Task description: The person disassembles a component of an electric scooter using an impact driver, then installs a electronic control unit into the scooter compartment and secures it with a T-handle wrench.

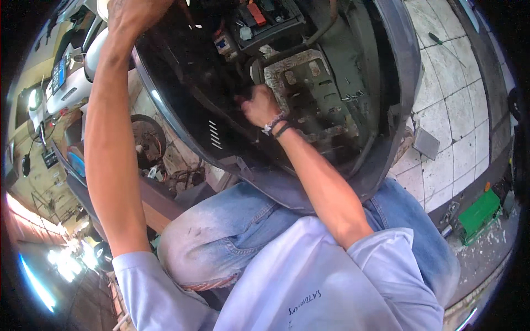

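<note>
Leaning over the big dark vehicle shell (406,55), which sits right in front of me, upper ctr of view. My pale shirt (320,276) fills the btm ctr, & my faded blue jeans (221,231) show on both sides, knees bent, w/ the shell's near rim overlapping them. White tiled floor (466,118) runs off to the R; a white scooter (72,91) stands far L, beyond my L forearm. Inside the shell there's a metal plate (326,96) w/ cut-outs, & above it in view a black battery (276,25) w/ a red cap. My L hand (132,14) is up top L, near the shell's outer edge, partly cut off, so can't tell if its fingers grip anything. My R hand (259,107) is inside the shell, just L of the plate, fingers bent inward but blurred & in shadow; can't tell if they're holding smth or loose. Green tray (479,215) is at far R. Grey flat square (426,143) lies near the shell's R side, screwdriver (435,37) on the tiles up top R. Smallest: a few metal screws (350,96) in the shell, R of the plate.
</note>
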`<action>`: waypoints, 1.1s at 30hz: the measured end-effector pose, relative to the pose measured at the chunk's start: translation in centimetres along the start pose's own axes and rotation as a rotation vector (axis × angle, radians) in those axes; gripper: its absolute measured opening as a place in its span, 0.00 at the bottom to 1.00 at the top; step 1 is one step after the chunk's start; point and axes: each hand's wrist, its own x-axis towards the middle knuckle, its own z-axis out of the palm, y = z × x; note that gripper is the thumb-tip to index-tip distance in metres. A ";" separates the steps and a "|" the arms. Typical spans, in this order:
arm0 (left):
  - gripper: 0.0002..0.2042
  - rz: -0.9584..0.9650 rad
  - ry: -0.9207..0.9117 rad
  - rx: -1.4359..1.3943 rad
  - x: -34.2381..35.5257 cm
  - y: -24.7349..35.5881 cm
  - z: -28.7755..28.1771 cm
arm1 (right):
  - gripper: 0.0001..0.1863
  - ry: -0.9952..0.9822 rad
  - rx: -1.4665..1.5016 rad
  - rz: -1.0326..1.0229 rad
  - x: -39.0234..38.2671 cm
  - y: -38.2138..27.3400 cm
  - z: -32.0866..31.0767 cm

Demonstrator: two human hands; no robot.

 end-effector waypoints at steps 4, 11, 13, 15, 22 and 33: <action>0.12 0.029 0.290 0.026 -0.3 -2.1 2.6 | 0.17 0.124 0.139 0.032 -0.9 -1.5 0.5; 0.14 -0.021 -0.003 0.000 -0.2 0.3 0.1 | 0.22 -0.096 -0.023 -0.100 1.1 -0.7 -4.1; 0.14 -0.014 0.011 -0.015 -0.2 0.4 0.1 | 0.21 -0.139 -0.040 -0.017 1.0 -0.9 -5.7; 0.15 -0.025 0.029 -0.009 -0.5 -0.5 -0.2 | 0.20 -0.501 -0.423 0.061 -1.2 -3.6 -8.4; 0.14 -0.049 -0.005 0.026 -0.4 0.8 -0.4 | 0.16 -0.738 -0.546 -0.209 -4.1 4.3 -6.8; 0.19 0.053 0.054 -0.073 2.9 1.2 2.5 | 0.19 -0.573 -0.459 0.199 -5.9 18.7 -1.1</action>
